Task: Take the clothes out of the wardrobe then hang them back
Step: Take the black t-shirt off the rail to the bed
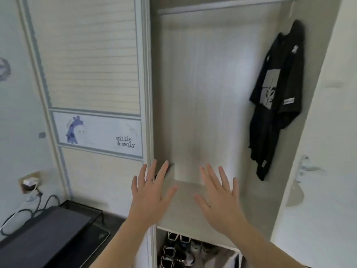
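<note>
An open wardrobe fills the middle of the view, with a metal rail across its top. One black T-shirt with a grey print hangs on a hanger at the rail's far right end, against the side wall. My left hand and my right hand are both raised in front of the wardrobe's shelf, fingers spread and straight, holding nothing. Both hands are well below and to the left of the T-shirt.
A sliding door with a giraffe picture covers the wardrobe's left half. A white door with a handle stands at the right. Shoes sit under the shelf. A black table and cables stand at lower left.
</note>
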{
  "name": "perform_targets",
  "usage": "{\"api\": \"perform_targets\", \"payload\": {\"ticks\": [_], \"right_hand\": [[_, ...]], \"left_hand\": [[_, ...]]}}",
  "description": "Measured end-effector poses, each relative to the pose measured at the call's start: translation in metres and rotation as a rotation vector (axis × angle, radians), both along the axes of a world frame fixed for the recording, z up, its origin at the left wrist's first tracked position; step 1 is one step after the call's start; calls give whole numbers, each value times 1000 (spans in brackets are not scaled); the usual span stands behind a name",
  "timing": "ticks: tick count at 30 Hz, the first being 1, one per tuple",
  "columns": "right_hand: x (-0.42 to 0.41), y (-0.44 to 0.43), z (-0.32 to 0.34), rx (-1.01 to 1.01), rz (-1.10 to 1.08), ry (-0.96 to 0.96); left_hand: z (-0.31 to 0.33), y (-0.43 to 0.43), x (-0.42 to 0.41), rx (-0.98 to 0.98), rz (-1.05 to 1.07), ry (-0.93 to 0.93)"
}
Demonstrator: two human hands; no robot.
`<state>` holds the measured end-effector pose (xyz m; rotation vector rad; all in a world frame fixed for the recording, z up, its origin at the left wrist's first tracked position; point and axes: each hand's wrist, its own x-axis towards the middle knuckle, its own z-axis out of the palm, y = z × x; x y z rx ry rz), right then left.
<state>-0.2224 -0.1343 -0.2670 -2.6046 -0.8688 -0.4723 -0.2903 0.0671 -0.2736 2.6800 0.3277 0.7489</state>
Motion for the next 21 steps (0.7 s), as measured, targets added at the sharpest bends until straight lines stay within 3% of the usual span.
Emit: {"api": "perform_targets", "payload": {"ticks": [10,21], "right_hand": [[160,-59,127,100,-122,-296],[264,-100,276,58,-325,-532]], "left_hand": [[121,-38,206,100,-201,-154],[243,-87,382,74,-420,-231]]}}
